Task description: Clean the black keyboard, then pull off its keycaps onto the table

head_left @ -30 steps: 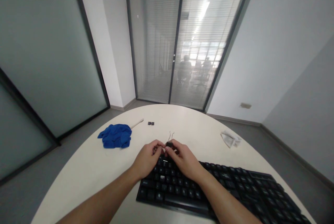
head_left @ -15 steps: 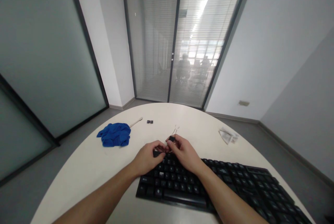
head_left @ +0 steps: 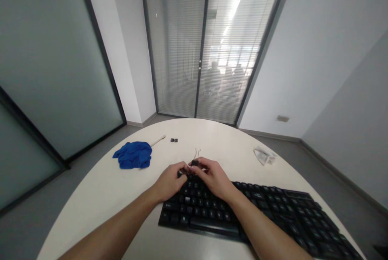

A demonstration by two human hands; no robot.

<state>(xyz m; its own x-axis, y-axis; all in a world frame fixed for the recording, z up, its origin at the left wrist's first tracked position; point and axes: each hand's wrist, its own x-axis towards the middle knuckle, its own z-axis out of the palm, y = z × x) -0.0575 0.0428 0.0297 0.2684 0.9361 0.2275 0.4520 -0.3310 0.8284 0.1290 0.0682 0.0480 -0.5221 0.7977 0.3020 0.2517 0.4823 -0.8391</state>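
A black keyboard (head_left: 212, 214) lies on the round table in front of me, with one key position showing pale where a keycap is off. My right hand (head_left: 212, 174) is closed on a keycap puller (head_left: 195, 163); its dark handle sits between thumb and fingers, and its thin wire prongs point away from me. Just left of it, over the keyboard's far left corner, my left hand (head_left: 171, 181) has its fingers curled in. Its fingertips meet those of the right hand, and what they hold is hidden.
Two small black keycaps (head_left: 173, 140) lie farther back on the white table (head_left: 100, 195). To the left is a crumpled blue cloth (head_left: 133, 155), with a thin pale-handled stick (head_left: 158, 140) beside it. A clear plastic bag (head_left: 264, 156) rests at the right.
The puller and my right fingers have shifted slightly left, toward my left hand. The wire prongs have swung left, and my left fingers are curled closer together.
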